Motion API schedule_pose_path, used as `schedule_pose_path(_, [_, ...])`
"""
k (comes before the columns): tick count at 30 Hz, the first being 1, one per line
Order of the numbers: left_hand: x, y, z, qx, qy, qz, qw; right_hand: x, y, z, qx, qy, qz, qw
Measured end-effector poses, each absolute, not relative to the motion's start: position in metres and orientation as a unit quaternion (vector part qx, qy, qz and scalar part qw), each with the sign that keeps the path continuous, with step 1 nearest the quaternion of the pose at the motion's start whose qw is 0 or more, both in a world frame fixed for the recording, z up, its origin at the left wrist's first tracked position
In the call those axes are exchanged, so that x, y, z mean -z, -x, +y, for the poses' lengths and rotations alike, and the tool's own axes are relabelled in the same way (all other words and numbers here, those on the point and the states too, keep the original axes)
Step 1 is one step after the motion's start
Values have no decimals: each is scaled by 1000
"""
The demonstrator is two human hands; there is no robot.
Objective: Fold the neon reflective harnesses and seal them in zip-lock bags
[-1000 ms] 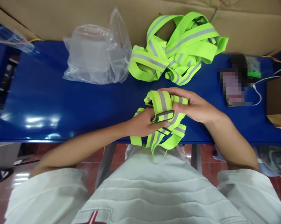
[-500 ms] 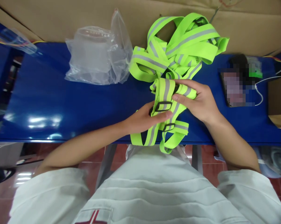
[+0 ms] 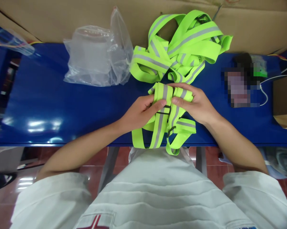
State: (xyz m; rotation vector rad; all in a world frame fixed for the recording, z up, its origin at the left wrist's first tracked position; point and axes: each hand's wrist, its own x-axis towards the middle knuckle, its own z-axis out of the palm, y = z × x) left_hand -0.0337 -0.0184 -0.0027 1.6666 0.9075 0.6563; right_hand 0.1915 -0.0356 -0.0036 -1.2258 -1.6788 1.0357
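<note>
Both hands grip a bundle of neon yellow-green reflective straps (image 3: 159, 127) with grey stripes, close to the table's front edge. My left hand (image 3: 143, 111) is closed on its left side, the thumb lying across the strap just above a black slide buckle (image 3: 164, 110). On the right side my right hand (image 3: 193, 103) pinches folded layers, thumb on top and fingers behind. A second black buckle (image 3: 171, 130) sits lower on the bundle, and loose loops hang toward my lap. Just behind lies a tangled heap of the same straps (image 3: 193, 41).
A clear plastic bag (image 3: 91, 57) lies left of the heap on the blue table (image 3: 50, 101). To the right are a blurred-out phone-like object (image 3: 239, 89), a white cable (image 3: 267, 95) and a cardboard box (image 3: 285, 98). Brown cardboard (image 3: 62, 16) lines the back.
My left hand has slid up the bundle, its thumb moving from below the buckle to above it. My right hand has shifted slightly left and toward me with the folded straps.
</note>
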Motion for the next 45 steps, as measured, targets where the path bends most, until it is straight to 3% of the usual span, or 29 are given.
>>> schedule_pose_path(8, [1, 33, -20, -245, -651, 390, 603, 3, -190, -37, -390, 484, -673, 401])
schedule_pose_path(14, [-2, 33, -23, -227, -493, 348, 764, 4, -195, -34, -391, 466, -698, 379])
schedule_pose_path(23, [5, 34, -22, -198, -603, 405, 658, 4, -189, -39, -376, 472, -694, 392])
schedule_pose_path(29, [10, 31, -26, -182, -573, 376, 705, -1, -190, -41, -442, 477, -646, 399])
schedule_pose_path(37, [15, 23, -39, -247, -556, 391, 691, 8, -183, -40, -547, 449, -560, 432])
schedule_pose_path(45, [14, 21, -44, -260, -451, 390, 759, 2, -180, -44, -464, 481, -590, 453])
